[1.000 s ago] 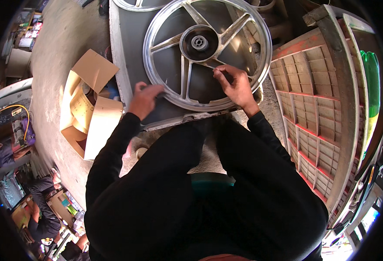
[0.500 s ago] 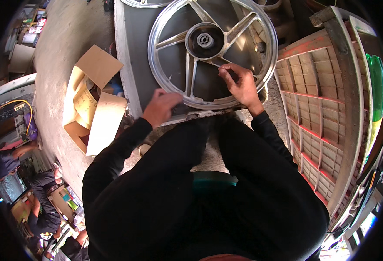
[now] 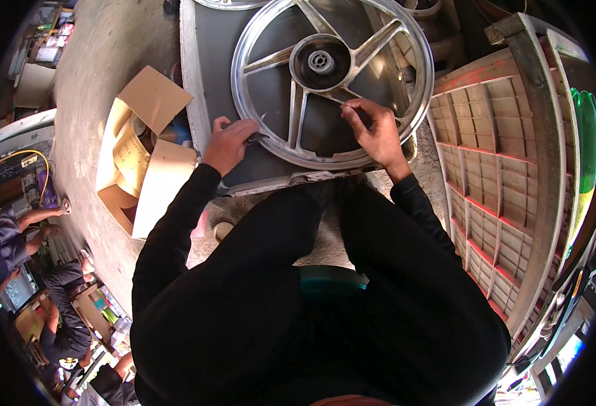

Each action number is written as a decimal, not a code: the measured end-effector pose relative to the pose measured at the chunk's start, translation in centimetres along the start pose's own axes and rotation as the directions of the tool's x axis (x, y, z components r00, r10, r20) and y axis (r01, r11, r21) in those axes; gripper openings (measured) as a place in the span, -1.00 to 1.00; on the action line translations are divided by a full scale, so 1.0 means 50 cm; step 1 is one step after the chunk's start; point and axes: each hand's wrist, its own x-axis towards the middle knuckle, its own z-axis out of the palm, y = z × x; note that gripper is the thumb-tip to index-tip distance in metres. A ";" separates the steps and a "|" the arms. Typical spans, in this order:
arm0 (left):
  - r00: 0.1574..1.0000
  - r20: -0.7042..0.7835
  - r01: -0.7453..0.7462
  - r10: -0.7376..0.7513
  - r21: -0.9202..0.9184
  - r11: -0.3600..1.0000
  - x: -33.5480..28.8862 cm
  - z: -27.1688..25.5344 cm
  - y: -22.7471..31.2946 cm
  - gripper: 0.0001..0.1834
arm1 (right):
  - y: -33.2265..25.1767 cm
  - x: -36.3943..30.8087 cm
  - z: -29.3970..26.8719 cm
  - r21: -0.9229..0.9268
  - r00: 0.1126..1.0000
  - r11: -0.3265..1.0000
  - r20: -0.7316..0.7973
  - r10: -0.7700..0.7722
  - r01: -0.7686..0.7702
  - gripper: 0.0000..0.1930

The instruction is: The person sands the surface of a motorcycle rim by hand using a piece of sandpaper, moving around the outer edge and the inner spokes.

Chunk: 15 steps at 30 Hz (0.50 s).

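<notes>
One silver wheel (image 3: 353,59), five spokes (image 3: 298,115) around a dark hub (image 3: 320,62), lies flat on the grey bench (image 3: 216,40); one open cardboard box (image 3: 166,179) sits nearby on the rough floor (image 3: 98,81). The left hand (image 3: 229,145) clasps a dark scrap (image 3: 256,137); the right hand (image 3: 377,132) curls by a spoke, whether gripping I can't tell.

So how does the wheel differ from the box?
Material and shape: the wheel is round, silvery metal with spokes; the box is angular brown cardboard with open flaps.
Place: the wheel lies on the grey table, while the box stands beside it on the floor.
Use: the hands are at the wheel; neither touches the box.
</notes>
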 end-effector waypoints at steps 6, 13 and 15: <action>0.988 0.049 -0.142 0.145 -0.063 0.988 -0.014 0.013 0.057 -0.46 | 0.004 0.002 0.002 -0.030 1.000 1.000 0.011 -0.002 0.002 -0.80; 0.984 0.015 -0.177 0.179 -0.103 0.979 -0.010 0.023 0.073 -0.55 | 0.007 -0.005 0.000 -0.002 0.999 0.999 0.019 0.046 -0.046 -0.78; 0.983 0.005 -0.180 0.181 -0.107 0.978 -0.012 0.033 0.052 -0.53 | 0.001 -0.002 0.004 -0.003 0.995 0.997 0.072 0.075 -0.075 -0.78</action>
